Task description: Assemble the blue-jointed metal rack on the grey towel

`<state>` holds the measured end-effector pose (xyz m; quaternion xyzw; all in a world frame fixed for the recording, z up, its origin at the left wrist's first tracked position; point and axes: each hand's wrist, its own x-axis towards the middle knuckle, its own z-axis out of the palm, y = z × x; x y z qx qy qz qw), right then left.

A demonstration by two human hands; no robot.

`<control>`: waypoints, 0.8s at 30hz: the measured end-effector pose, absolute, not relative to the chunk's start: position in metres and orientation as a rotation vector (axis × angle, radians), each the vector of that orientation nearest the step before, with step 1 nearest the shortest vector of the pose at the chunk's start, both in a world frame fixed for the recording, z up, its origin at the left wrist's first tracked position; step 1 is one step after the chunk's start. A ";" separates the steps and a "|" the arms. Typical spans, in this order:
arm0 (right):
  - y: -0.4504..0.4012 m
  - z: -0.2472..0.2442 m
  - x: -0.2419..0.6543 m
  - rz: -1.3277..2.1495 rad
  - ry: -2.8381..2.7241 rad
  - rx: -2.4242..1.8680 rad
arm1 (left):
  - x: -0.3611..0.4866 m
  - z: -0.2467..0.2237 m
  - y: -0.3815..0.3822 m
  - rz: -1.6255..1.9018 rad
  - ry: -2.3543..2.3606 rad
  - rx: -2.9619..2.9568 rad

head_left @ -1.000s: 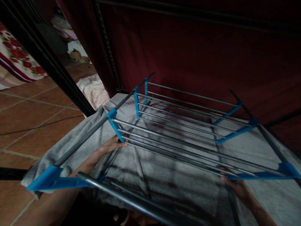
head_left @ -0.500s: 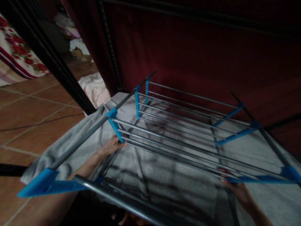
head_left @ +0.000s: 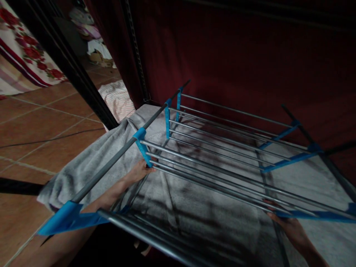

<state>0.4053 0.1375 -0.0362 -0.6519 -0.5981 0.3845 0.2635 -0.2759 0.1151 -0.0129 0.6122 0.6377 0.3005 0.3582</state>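
A shoe rack of grey metal tubes [head_left: 211,163] with blue plastic brackets [head_left: 143,148] lies over a grey blanket. My left hand [head_left: 141,170] reaches under the long side pole [head_left: 111,165] and closes on the lower end of the third bracket from the far end, where the tubes plug in. On the other side, my right hand [head_left: 287,224] grips the inner end of the matching right bracket [head_left: 319,216], its fingertips at the tube ends. Closest to me, another bracket [head_left: 63,220] crosses above my left forearm and carries a thick tube [head_left: 133,230].
Dark red cloth [head_left: 236,55] hangs behind the rack. A black slotted metal post [head_left: 69,66] slants at the left. Beyond the grey blanket [head_left: 91,167] are a tiled floor [head_left: 50,115] with a black cable [head_left: 52,139] and a striped cloth [head_left: 118,98].
The whole scene has shifted slightly right in view as the camera turned a little. Both hands keep their places on the same brackets.
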 end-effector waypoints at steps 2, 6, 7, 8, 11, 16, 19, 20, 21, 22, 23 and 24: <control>0.137 -0.036 0.405 1.036 -1.632 -1.760 | -0.276 -0.017 0.115 0.792 1.604 1.548; 0.138 -0.036 0.408 1.067 -1.671 -1.764 | -0.279 -0.026 0.116 0.824 1.514 1.416; 0.138 -0.037 0.409 1.071 -1.681 -1.762 | -0.280 -0.027 0.116 0.834 1.490 1.388; 0.139 -0.037 0.410 1.069 -1.689 -1.760 | -0.281 -0.028 0.116 0.845 1.472 1.368; 0.141 -0.036 0.412 1.034 -1.704 -1.747 | -0.283 -0.027 0.117 0.872 1.438 1.337; 0.142 -0.033 0.412 1.020 -1.726 -1.722 | -0.283 -0.022 0.117 0.859 1.436 1.332; 0.142 -0.034 0.414 1.013 -1.723 -1.749 | -0.280 -0.020 0.116 0.860 1.467 1.326; 0.142 -0.034 0.415 1.007 -1.727 -1.762 | -0.279 -0.019 0.116 0.861 1.484 1.325; 0.141 -0.035 0.415 1.000 -1.731 -1.771 | -0.279 -0.019 0.116 0.859 1.496 1.329; 0.141 -0.035 0.416 0.993 -1.732 -1.777 | -0.279 -0.019 0.116 0.855 1.502 1.336; 0.141 -0.035 0.416 0.985 -1.733 -1.781 | -0.279 -0.019 0.116 0.852 1.503 1.345; 0.141 -0.036 0.416 0.977 -1.733 -1.783 | -0.279 -0.020 0.116 0.851 1.500 1.353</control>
